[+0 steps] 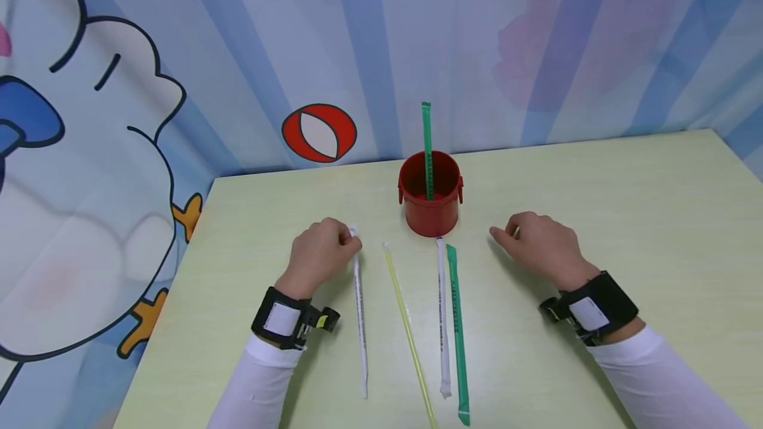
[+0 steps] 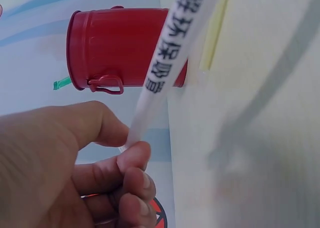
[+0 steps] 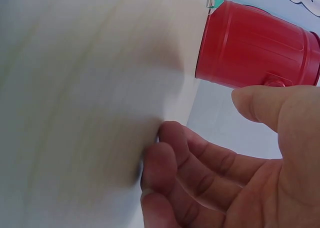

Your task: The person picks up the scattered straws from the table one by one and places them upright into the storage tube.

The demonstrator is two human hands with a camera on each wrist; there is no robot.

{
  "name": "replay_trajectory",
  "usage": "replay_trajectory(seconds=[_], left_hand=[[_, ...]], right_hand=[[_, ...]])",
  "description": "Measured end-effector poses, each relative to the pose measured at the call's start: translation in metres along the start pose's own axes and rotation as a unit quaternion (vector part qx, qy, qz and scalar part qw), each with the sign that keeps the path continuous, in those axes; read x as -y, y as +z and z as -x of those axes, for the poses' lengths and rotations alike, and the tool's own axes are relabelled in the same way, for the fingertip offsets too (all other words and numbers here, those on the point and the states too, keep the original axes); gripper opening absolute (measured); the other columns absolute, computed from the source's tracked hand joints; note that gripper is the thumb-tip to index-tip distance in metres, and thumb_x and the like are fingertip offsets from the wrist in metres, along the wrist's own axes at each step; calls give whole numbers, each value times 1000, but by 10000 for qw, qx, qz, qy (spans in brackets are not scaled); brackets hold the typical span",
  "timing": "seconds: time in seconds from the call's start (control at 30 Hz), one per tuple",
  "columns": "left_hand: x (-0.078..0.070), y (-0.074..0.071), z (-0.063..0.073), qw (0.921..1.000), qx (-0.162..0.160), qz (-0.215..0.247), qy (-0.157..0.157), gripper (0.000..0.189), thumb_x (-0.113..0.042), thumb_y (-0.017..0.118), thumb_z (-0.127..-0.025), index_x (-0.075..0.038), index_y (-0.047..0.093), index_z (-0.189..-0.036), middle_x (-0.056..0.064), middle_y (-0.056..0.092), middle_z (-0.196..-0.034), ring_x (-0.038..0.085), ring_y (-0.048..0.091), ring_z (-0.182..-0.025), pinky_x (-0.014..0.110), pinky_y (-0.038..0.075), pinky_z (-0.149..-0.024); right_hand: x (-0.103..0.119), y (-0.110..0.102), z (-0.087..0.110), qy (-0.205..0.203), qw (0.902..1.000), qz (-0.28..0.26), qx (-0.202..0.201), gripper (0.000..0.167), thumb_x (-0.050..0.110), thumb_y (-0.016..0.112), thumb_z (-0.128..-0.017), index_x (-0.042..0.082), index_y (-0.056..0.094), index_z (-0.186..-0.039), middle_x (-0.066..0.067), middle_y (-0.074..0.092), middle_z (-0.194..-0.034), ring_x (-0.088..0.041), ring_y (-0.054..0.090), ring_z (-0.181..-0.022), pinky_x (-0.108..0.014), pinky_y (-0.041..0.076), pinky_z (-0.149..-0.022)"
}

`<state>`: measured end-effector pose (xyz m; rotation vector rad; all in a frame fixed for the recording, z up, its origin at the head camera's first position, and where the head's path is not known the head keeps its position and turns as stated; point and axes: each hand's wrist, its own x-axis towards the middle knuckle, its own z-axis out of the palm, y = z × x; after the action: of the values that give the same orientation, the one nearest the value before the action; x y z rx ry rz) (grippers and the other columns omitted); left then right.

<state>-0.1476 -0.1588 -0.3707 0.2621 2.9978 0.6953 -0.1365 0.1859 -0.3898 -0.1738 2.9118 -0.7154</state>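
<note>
My left hand (image 1: 322, 253) pinches a white paper-wrapped straw (image 1: 360, 310) near its far end, between thumb and index finger. Dark printed characters run along that wrapper (image 2: 172, 43) in the left wrist view. To its right lie a yellow straw (image 1: 408, 333) in a clear sleeve, a second white-wrapped straw (image 1: 443, 323) and a green-wrapped straw (image 1: 458, 343). Behind them stands a red bucket (image 1: 432, 216) with a green-wrapped straw (image 1: 427, 144) upright in it. Right of the bucket, my right hand (image 1: 539, 243) holds nothing, its fingers loosely curved close over the table.
The pale wood-grain table (image 1: 626, 217) ends at the back against a striped blue backdrop (image 1: 411, 32). A cartoon figure (image 1: 77, 250) is printed on the backdrop at the left, and a red and white ball (image 1: 318, 132) behind the table.
</note>
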Motion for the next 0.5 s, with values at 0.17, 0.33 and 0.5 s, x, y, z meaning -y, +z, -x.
replay_trajectory(seconds=[0.17, 0.33, 0.5], left_hand=[[-1, -3, -2, 9999, -139, 70, 52, 25, -14, 60, -86, -11, 61, -61, -1, 44, -52, 16, 45, -50, 28, 31, -46], [-2, -7, -4, 9991, -352, 73, 225, 24, -14, 59, -86, -11, 61, -62, -1, 44, -52, 16, 44, -50, 28, 31, -46], [-7, -11, -7, 9979, -580, 85, 270, 23, -13, 58, -87, -10, 62, -65, 1, 47, -54, 18, 46, -51, 29, 32, -46]], right_hand=[[0, 0, 0, -1, 10000, -12, -4, 36, 36, 59, -95, 2, 66, -89, -2, 48, -56, -19, 47, -55, -31, 34, -48], [-2, 0, -1, -82, 9999, -36, -50, 36, 36, 58, -96, 1, 67, -89, -2, 49, -56, -19, 48, -54, -31, 34, -47], [-3, 1, -2, -90, 9999, -35, -36, 37, 36, 57, -97, 1, 67, -89, -2, 48, -56, -19, 48, -55, -31, 34, -47]])
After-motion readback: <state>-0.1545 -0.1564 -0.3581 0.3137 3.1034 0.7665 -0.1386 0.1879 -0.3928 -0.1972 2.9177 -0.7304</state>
